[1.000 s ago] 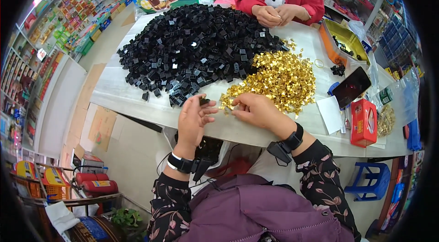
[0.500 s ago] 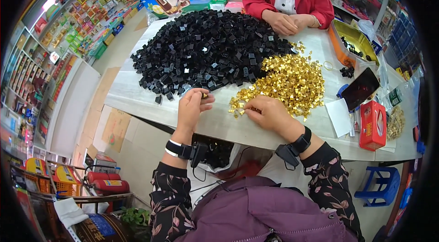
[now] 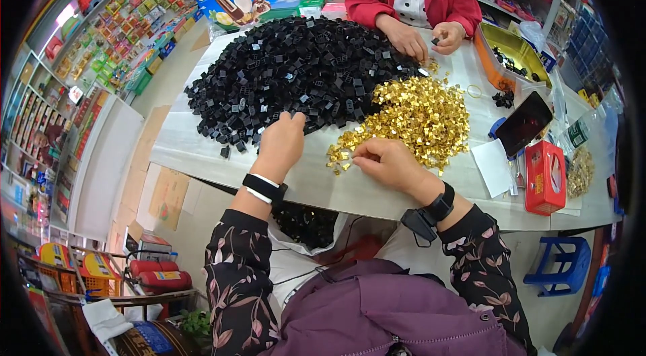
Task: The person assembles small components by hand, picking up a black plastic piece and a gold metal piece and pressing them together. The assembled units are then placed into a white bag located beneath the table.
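left hand (image 3: 281, 144): palm down, fingers curled | right hand (image 3: 389, 163): fingers pinched

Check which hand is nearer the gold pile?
Right. The right hand has its fingers at the near edge of the gold pile; the left hand sits left of it, on the black pile.

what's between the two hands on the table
In the head view, only bare white table top lies between the left hand and right hand; the gold pile's edge sits just beside the right hand.
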Demonstrator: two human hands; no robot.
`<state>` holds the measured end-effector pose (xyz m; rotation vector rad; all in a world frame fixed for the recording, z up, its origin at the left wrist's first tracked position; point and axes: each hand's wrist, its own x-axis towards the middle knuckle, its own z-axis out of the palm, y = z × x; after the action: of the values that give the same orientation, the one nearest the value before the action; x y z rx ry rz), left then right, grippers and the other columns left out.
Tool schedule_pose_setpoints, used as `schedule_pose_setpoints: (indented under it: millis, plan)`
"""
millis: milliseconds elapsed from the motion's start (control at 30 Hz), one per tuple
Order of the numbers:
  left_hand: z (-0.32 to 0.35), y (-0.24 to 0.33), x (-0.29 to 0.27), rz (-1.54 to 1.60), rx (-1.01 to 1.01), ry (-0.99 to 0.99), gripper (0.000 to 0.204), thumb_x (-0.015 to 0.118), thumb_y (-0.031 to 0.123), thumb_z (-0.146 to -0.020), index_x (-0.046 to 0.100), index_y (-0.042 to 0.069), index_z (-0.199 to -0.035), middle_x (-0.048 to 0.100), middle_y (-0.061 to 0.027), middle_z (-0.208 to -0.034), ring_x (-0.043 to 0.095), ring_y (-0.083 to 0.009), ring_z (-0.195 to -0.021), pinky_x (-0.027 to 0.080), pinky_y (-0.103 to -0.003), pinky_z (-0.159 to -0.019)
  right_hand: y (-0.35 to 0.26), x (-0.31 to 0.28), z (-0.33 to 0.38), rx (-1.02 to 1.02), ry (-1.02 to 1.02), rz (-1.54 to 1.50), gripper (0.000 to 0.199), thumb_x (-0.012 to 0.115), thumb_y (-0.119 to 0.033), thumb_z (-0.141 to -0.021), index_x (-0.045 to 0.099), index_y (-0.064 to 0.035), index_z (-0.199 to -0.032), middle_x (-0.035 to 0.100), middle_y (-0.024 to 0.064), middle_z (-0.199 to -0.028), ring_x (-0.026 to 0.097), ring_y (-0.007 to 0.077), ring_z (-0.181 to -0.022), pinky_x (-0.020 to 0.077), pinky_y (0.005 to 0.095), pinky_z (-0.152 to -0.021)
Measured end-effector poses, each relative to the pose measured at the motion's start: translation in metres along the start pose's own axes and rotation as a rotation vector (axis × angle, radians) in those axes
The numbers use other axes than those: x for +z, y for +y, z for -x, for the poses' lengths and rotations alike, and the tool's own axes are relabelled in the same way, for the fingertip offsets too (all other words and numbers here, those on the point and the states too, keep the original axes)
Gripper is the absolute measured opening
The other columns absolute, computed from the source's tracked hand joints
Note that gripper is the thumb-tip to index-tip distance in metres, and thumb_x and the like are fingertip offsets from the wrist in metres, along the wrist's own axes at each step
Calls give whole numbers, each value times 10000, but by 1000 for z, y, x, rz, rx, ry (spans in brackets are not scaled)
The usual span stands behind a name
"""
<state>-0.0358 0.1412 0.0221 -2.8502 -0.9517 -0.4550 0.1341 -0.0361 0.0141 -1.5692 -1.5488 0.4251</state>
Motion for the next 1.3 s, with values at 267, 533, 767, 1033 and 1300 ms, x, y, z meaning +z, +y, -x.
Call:
schedule_pose_setpoints:
  millis: [267, 533, 767, 1033, 1300]
  plan:
    - [3, 3, -6, 43, 38, 137, 195, 571, 105, -784, 556, 52, -972, 569, -112, -767, 599, -261, -623, 484, -359, -530, 7, -2, -3, 59, 89, -121, 146, 670, -191, -781, 661, -62, -849, 620, 31, -708, 583, 126, -619, 466, 255, -578]
    - [47, 54, -15, 1769, -466, -244, 286, 524, 92, -891, 539, 25, -1169, 500, 34, -725, 406, -25, -514, 317, -167, -419, 1, -7, -4, 266, -19, -369, 184, 674, -197, -811, 631, -26, -865, 603, -11, -732, 537, 51, -619, 449, 212, -580]
    - [61, 79, -2, 1767, -434, -181, 260, 536, 87, -888, 555, 46, -1144, 512, 33, -706, 423, -26, -523, 336, -167, -446, 0, -4, -3, 341, -117, -797, 182, 650, -208, -845, 599, -40, -889, 603, -5, -745, 542, 56, -639, 454, 200, -583]
    - [64, 91, 6, 1591, -303, -42, 227, 518, 97, -906, 548, 48, -1126, 611, -3, -794, 478, -24, -572, 391, -168, -507, 4, -5, -2, 381, -158, -801, 174, 639, -220, -856, 597, -54, -886, 607, -4, -764, 553, 57, -658, 463, 198, -594]
    - [65, 88, 9, 1600, -273, 5, 219, 519, 90, -906, 546, 54, -1121, 627, -13, -824, 483, -26, -582, 397, -170, -520, -3, -6, -3, 457, -202, -910, 152, 630, -202, -856, 592, -55, -872, 618, 5, -775, 556, 56, -667, 464, 195, -602]
